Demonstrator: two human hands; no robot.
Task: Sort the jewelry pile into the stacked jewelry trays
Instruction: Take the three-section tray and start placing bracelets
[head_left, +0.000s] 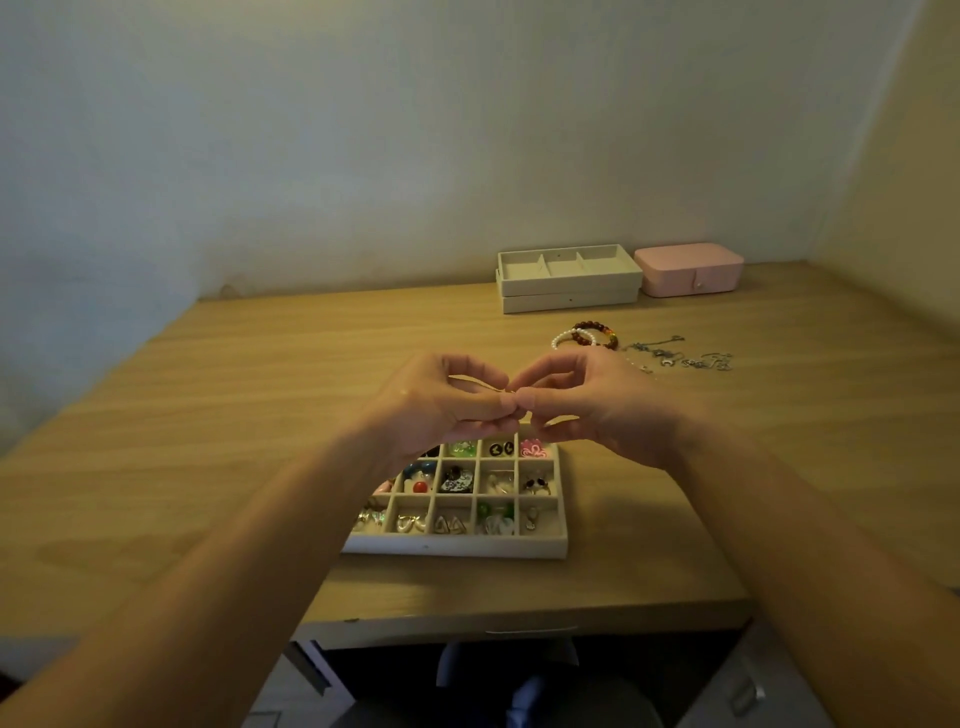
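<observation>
Jewelry piece (511, 391) pinched by left grip (457, 410) and right grip (587, 405) above tray (457, 548) near worktop (208, 415) front edge, likely straightening it before slotting.

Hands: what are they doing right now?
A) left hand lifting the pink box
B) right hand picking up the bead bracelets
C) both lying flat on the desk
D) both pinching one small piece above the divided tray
D: the left hand and right hand meet fingertip to fingertip on a small jewelry piece, above the divided tray.
</observation>
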